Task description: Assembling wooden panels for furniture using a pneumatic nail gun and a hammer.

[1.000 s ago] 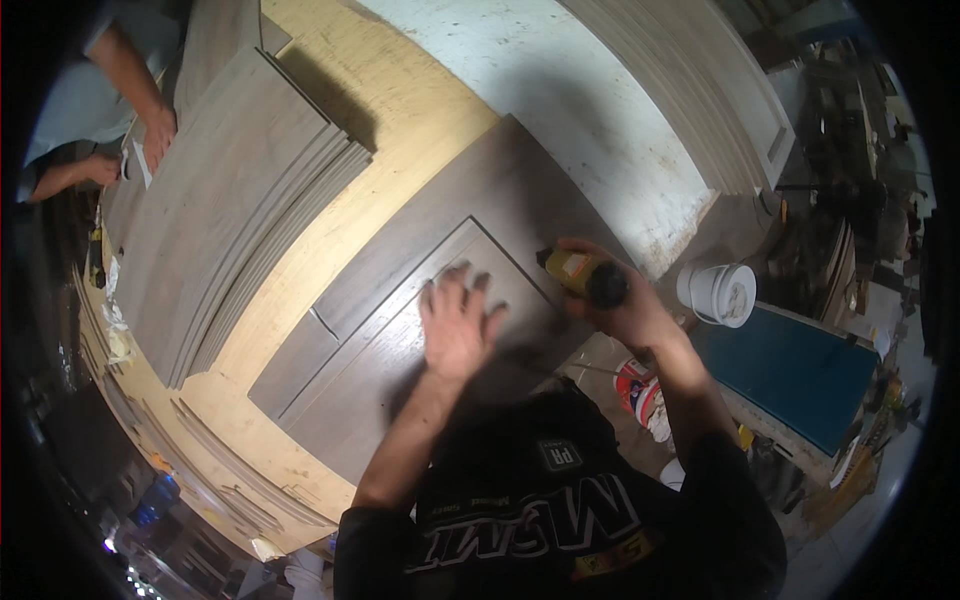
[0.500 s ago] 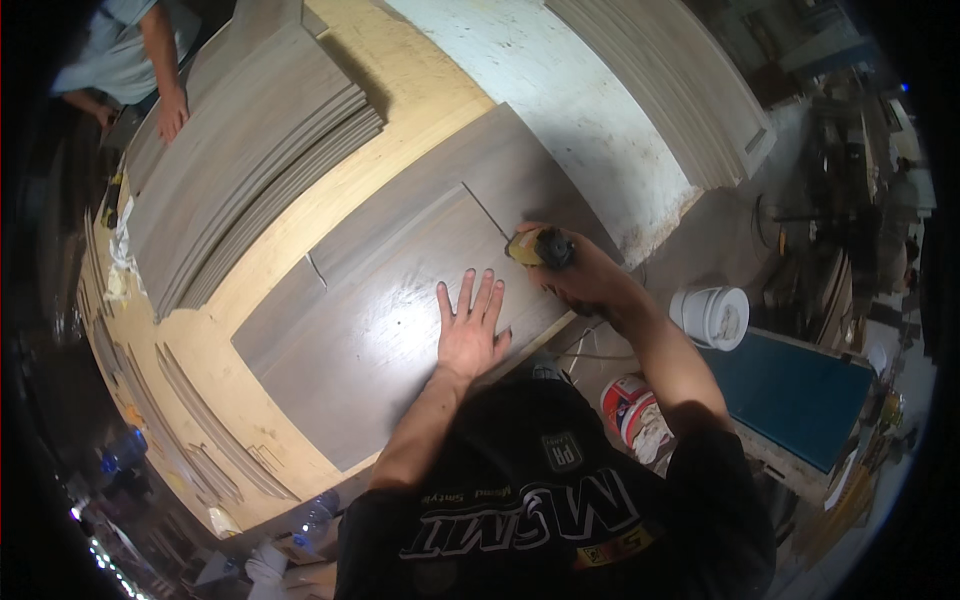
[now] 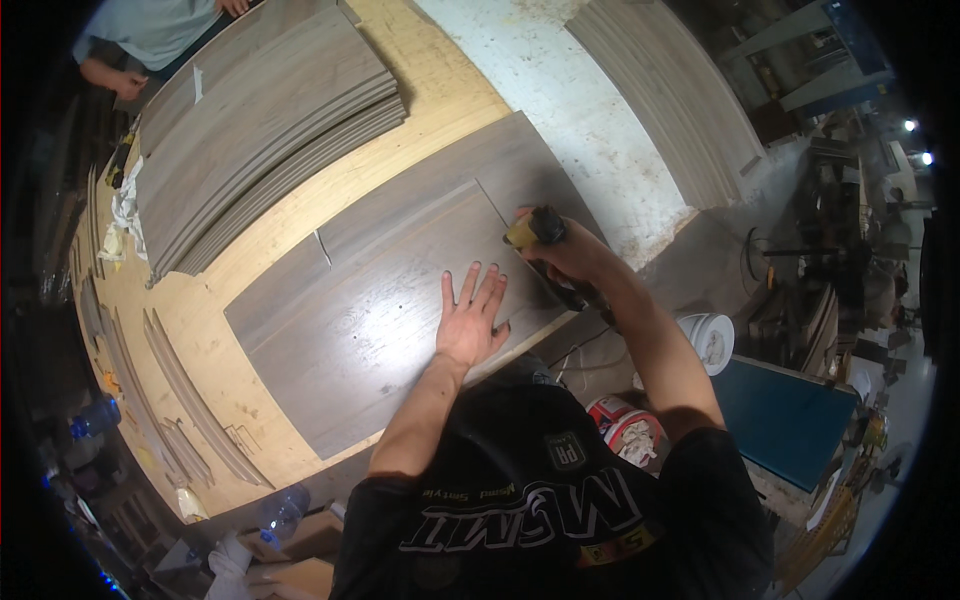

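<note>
A wide grey-brown wood-grain panel (image 3: 330, 370) lies flat on the pale wooden worktop before me. My left hand (image 3: 470, 322) presses on it near its front edge, palm down with fingers spread. In my right hand (image 3: 578, 255) is a yellow-and-black cordless drill (image 3: 535, 230), my fingers wrapped round its grip. Its front end is over the right part of the panel, beside a thin dark line (image 3: 492, 202) on the surface. I cannot tell whether the tip touches the wood. Another short pale slit (image 3: 323, 248) and small dark dots mark the panel.
Stacked grey boards (image 3: 270, 140) stand beyond the panel, with more boards (image 3: 670, 100) at far right. Thin strips (image 3: 195, 390) lie on the left worktop. A white bucket (image 3: 712, 340), a red-and-white bucket (image 3: 625, 425) and a teal board (image 3: 785, 415) stand at right. Another person (image 3: 150, 40) is at far left.
The drill and my right hand have shifted slightly up and left. My left hand stays flat on the panel. The other person's hand has come off the stacked boards' side. The view has tilted a little.
</note>
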`<state>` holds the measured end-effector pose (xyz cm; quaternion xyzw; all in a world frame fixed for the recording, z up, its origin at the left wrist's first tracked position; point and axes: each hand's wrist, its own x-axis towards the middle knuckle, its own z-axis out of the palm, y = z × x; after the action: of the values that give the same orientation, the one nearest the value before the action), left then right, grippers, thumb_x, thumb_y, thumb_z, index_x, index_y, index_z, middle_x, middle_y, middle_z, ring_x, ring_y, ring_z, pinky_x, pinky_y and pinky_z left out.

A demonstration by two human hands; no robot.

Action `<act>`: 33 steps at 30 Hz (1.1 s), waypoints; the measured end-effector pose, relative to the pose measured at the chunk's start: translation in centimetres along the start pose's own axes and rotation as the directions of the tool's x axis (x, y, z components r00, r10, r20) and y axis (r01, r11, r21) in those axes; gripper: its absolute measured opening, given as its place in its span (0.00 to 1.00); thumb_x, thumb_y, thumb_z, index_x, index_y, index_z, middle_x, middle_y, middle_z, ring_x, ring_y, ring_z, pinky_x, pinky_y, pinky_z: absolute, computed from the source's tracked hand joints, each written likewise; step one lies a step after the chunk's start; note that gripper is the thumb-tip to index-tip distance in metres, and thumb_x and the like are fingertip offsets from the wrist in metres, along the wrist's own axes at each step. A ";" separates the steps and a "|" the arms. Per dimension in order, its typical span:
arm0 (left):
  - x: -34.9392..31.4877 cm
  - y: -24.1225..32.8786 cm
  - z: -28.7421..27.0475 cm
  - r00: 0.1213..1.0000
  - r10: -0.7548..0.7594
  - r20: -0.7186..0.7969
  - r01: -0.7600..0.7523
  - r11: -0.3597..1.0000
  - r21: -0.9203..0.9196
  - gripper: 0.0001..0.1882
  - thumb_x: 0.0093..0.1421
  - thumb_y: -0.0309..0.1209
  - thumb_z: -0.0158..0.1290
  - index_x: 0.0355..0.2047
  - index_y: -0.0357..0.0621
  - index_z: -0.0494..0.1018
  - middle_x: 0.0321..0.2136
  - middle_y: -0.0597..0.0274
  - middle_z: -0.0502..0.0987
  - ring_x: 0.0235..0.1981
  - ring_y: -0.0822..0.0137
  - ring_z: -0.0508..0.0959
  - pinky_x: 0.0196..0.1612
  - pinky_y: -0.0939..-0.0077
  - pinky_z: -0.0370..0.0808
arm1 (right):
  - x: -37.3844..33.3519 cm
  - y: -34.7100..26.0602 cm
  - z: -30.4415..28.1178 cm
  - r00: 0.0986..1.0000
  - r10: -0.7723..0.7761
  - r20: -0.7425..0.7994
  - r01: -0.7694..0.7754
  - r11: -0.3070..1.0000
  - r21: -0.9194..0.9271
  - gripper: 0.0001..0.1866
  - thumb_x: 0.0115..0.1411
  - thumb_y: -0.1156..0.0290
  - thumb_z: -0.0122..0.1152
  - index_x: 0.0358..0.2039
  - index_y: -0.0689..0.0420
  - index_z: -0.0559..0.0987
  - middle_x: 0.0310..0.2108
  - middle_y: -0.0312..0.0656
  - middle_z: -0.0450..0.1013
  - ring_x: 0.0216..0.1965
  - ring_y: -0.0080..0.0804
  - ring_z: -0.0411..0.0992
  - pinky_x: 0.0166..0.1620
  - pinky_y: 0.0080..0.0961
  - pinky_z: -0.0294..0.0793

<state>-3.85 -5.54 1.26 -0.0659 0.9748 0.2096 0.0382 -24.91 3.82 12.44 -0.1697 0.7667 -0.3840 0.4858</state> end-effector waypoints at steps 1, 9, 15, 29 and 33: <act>0.0 0.0 0.1 0.999 0.012 -0.040 -0.012 1.000 -0.013 0.42 0.59 0.49 0.54 0.70 0.46 0.59 0.73 0.59 0.54 0.75 0.53 0.45 0.72 0.31 0.37 | 0.0 -0.2 0.0 1.000 -0.004 -0.005 0.004 1.000 -0.002 0.32 0.56 0.72 0.64 0.63 0.53 0.70 0.28 0.35 0.76 0.17 0.22 0.70 0.21 0.23 0.70; -1.5 -0.8 0.3 0.992 0.003 -0.128 -0.006 1.000 -0.022 0.42 0.57 0.48 0.57 0.70 0.49 0.60 0.72 0.57 0.55 0.75 0.53 0.48 0.71 0.31 0.39 | -0.6 2.1 1.1 0.969 -0.158 -0.192 0.165 0.986 0.016 0.29 0.56 0.69 0.68 0.59 0.54 0.73 0.41 0.39 0.77 0.31 0.24 0.75 0.27 0.24 0.73; -17.9 -5.9 -1.2 0.916 -0.360 -0.176 0.350 0.933 -0.083 0.36 0.60 0.46 0.58 0.67 0.52 0.64 0.70 0.48 0.58 0.72 0.46 0.55 0.71 0.30 0.40 | -7.6 0.7 5.7 0.991 -0.028 -0.130 0.046 0.989 0.138 0.30 0.57 0.76 0.67 0.61 0.53 0.71 0.44 0.39 0.76 0.31 0.23 0.73 0.25 0.22 0.70; -32.1 -13.7 -0.5 -0.007 -0.938 -0.347 0.605 0.273 -0.748 0.09 0.57 0.35 0.64 0.36 0.48 0.81 0.38 0.57 0.77 0.44 0.52 0.75 0.48 0.56 0.70 | -7.1 -11.1 34.4 0.824 -0.032 0.565 0.224 0.935 -0.273 0.37 0.57 0.75 0.67 0.67 0.48 0.67 0.36 0.36 0.75 0.23 0.21 0.69 0.26 0.21 0.72; -32.7 -14.4 0.3 -0.019 -0.928 -0.373 0.557 0.300 -0.774 0.08 0.55 0.35 0.65 0.34 0.50 0.79 0.37 0.60 0.77 0.43 0.53 0.75 0.46 0.55 0.70 | -4.9 -12.3 41.0 0.799 -0.004 0.601 0.279 0.888 -0.366 0.34 0.56 0.70 0.66 0.65 0.51 0.69 0.31 0.35 0.74 0.20 0.22 0.69 0.24 0.22 0.71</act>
<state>30.60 -14.75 -1.54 -0.6869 0.5898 0.2904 -0.3098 11.94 -18.42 15.16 -0.4421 0.6304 -0.1675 0.6157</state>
